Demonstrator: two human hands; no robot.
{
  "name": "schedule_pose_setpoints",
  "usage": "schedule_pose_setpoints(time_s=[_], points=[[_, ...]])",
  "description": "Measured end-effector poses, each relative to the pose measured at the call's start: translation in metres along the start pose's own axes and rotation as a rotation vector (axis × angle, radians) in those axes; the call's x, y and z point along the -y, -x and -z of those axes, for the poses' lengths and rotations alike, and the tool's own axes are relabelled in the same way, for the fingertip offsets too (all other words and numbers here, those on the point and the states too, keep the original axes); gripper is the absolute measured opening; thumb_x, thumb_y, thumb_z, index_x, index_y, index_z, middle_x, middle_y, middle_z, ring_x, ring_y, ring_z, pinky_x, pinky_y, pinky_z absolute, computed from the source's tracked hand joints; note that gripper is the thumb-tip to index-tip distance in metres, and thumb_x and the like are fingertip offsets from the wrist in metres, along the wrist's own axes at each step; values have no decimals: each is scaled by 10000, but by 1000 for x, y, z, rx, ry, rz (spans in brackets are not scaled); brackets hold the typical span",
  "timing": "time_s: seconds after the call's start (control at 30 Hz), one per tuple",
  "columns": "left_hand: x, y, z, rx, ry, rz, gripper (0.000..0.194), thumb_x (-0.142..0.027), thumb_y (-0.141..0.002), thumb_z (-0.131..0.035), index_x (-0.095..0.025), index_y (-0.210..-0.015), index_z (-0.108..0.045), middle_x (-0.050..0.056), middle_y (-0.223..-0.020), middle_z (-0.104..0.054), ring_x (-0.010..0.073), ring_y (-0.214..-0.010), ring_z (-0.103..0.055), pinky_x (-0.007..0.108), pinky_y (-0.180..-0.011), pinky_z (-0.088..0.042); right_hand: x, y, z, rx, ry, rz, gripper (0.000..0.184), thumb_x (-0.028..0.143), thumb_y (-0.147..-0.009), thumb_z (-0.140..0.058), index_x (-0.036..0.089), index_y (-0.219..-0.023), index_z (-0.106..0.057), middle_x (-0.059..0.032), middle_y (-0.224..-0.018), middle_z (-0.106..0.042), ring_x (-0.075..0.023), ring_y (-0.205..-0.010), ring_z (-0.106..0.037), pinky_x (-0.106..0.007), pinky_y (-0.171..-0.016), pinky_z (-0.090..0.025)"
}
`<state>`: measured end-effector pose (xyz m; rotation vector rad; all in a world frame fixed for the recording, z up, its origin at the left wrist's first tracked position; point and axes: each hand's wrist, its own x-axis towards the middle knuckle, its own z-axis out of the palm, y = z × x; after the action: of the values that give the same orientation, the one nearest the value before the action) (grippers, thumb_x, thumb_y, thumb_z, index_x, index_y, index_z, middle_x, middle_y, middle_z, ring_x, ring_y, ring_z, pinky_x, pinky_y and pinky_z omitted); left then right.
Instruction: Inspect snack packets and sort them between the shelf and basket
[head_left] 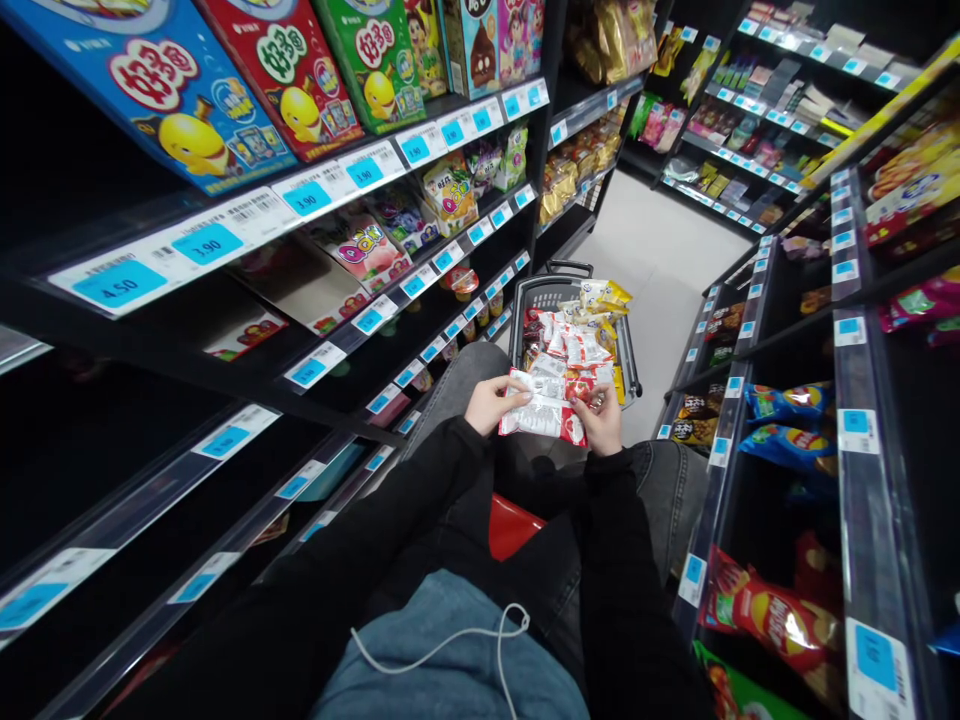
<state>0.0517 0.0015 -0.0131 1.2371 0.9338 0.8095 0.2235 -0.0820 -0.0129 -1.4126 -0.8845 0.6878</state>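
Observation:
Between my knees, a red and white snack packet (541,412) is held with its printed back facing up. My left hand (491,402) pinches its left end, the thumb lying on top. At the other end, my right hand (602,418) grips the packet with thumb and fingers. Just beyond stands a dark shopping basket (531,292) filled with several snack packets; red and white ones (577,347) lie near me and yellow ones (606,296) towards the back and right. Overlap hides the lower part of the basket.
On my left, a shelf rail (304,200) with price labels runs under boxed snacks (217,100). Close on my right are shelves with bagged chips (780,620). The pale floor (637,240) of the aisle leads to more stocked shelves (780,115). A red seat (514,527) shows beneath me.

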Motion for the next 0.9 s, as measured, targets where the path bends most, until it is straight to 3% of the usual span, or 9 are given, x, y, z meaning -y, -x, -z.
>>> schedule_pose_setpoints(time_s=[0.13, 0.2, 0.37, 0.57, 0.7, 0.8, 0.9], points=[[-3, 2, -3, 51, 252, 74, 795, -288, -459, -802, -144, -1159, -452, 23, -764, -664, 153, -635, -624, 289, -648, -491, 2, 1, 3, 47, -150, -114, 399, 350, -592, -703, 235, -816, -393, 29, -727, -530, -121, -631, -551, -263, -596, -456], [-5, 3, -4, 65, 350, 143, 902, -294, -455, -812, -129, -1230, -381, 54, -783, -677, 176, -654, -642, 319, -673, -499, 2, 1, 5, 74, -195, -167, 458, 380, -571, -718, 242, -853, -384, 17, -739, -563, -141, -645, -580, -274, -585, -469], [-5, 5, -5, 205, 403, 247, 606, -313, -471, -809, -31, -962, -592, 126, -770, -689, 227, -700, -658, 324, -692, -498, 5, 0, 12, 102, -220, -222, 525, 424, -548, -735, 248, -888, -375, 2, -747, -605, -172, -668, -618, -301, -597, -490], [-1, 5, -5, 90, 365, 261, 531, -406, -499, -781, -51, -863, -629, 97, -705, -690, 215, -674, -659, 276, -615, -495, 7, 2, 13, 168, -295, -212, 463, 399, -572, -732, 248, -869, -410, 17, -738, -603, -163, -690, -621, -292, -620, -495], [2, 3, -5, 78, 434, 342, 511, -493, -634, -686, -52, -882, -617, 125, -734, -686, 201, -687, -661, 265, -624, -508, 6, 3, 8, 187, -301, -230, 458, 444, -593, -707, 250, -883, -409, 3, -743, -624, -182, -699, -635, -310, -626, -499], [1, 3, -5, 242, 567, 464, 561, -563, -746, -535, -75, -1019, -582, 149, -826, -683, 223, -772, -664, 301, -663, -526, 5, 3, 8, 171, -247, -227, 449, 487, -620, -671, 248, -910, -425, -14, -747, -639, -201, -711, -636, -329, -632, -496], [-1, 6, -3, 454, 662, 560, 540, -502, -806, -488, -124, -1192, -483, 158, -942, -667, 257, -829, -658, 363, -650, -541, 5, 2, 9, 146, -230, -228, 402, 499, -664, -624, 241, -918, -450, -18, -729, -644, -204, -691, -633, -339, -633, -493]])
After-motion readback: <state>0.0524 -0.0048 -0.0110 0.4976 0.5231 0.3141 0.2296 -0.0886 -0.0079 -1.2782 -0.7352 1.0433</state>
